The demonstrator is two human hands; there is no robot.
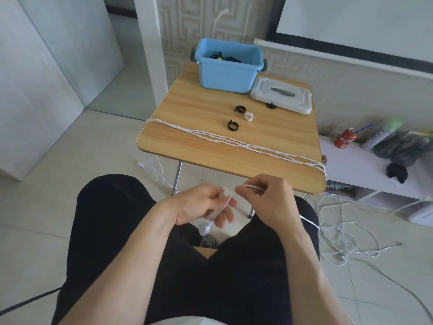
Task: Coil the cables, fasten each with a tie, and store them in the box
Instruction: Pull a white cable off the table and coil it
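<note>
My left hand (201,205) holds a small bundle of white cable over my lap, with the plug end (205,229) hanging below the fingers. My right hand (264,195) pinches a strand of the same white cable just right of it. Several white cable strands (234,140) stretch slantwise across the wooden table (199,109) and drop off both sides. The blue box (228,66) stands at the table's far edge with dark coiled cables inside. Two black ties (239,109) (233,125) and a white tie (249,117) lie mid-table.
The white lid (282,94) lies right of the box, a third black tie (271,105) at its near edge. Loose white cable (346,235) is tangled on the floor at right. A low white bench (365,170) holds a red can (346,138) and bottles.
</note>
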